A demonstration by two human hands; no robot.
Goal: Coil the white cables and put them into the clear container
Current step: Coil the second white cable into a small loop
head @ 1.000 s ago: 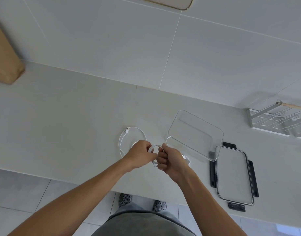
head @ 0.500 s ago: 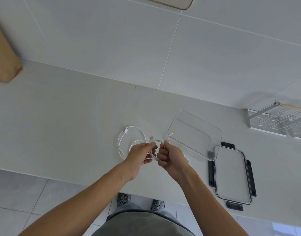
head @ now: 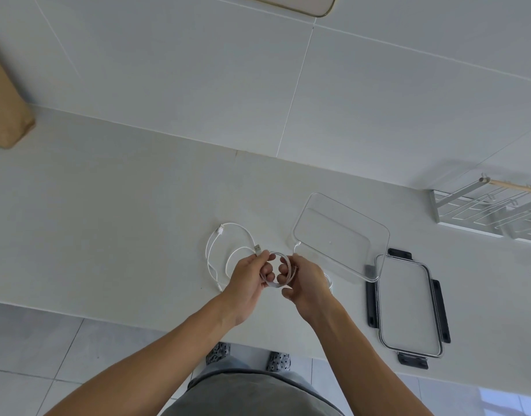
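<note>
Head view: one wide look forward and down over a pale tabletop point(head: 108, 205) against a tiled wall.
Left hand point(head: 246, 279): above the near part of the tabletop, fingers point(head: 265, 256) curled, pinching the coiled cable's left side; metal USB plug point(head: 257, 248) poking up just past the fingertips.
Right hand point(head: 306, 280): just right of the left hand, fingers curled round the right side of the same coil, thumb toward the near edge.
Coiled cable point(head: 280, 283): small white loop of several turns held between both hands, off the tabletop.
Cable tail: thin white strand out from behind the right hand, its end point(head: 297, 244) up against the container's near-left wall; touching or merely beside, hard to tell at this size.
Second white cable point(head: 216, 253): loose on the tabletop, left of and beyond the left hand, in open loops, white plug point(head: 220, 229) at the far end; near part hidden under the left wrist.
Clear container point(head: 342, 235): open, lying on the tabletop just right of and beyond the hands, nothing visible inside.
Lid point(head: 408, 307): clear panel with dark clasps, flat on the tabletop to the right of the container, one corner tucked under the container's near-right corner.
Wire rack point(head: 486, 211): white, far right by the wall, wooden rod across its top.
Brown paper bag point(head: 3, 109): far left edge, standing where tabletop meets wall.
Floor point(head: 48, 349): grey tiles beneath the near edge, patterned slippers point(head: 217, 352) and grey clothing at the bottom.
</note>
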